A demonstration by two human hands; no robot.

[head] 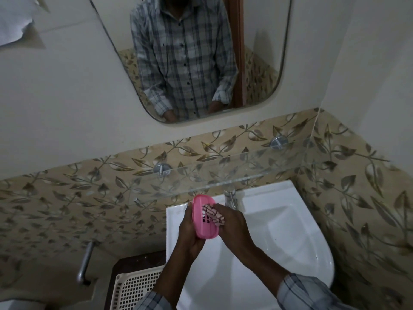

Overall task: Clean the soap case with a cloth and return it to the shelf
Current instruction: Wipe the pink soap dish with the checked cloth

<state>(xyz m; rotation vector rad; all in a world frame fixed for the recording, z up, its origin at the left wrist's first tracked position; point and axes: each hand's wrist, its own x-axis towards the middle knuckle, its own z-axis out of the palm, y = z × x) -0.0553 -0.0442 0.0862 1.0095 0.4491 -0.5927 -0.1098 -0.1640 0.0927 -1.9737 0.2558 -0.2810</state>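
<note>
The pink soap case (203, 227) is tilted on its edge over the left rim of the white sink (290, 233). My left hand (190, 233) grips it from the left and from beneath. My right hand (232, 222) presses a pink-and-dark patterned cloth (213, 214) into the case's slotted inner face. The glass shelf (223, 173) juts from the tiled wall just above and behind the case, with nothing on it.
A chrome tap (231, 198) stands behind my right hand. A mirror (192, 57) hangs above the shelf. A cream perforated basket (134, 287) sits low on the left, beside a metal wall bar (86, 262). Leaf-patterned tiles close in on the right.
</note>
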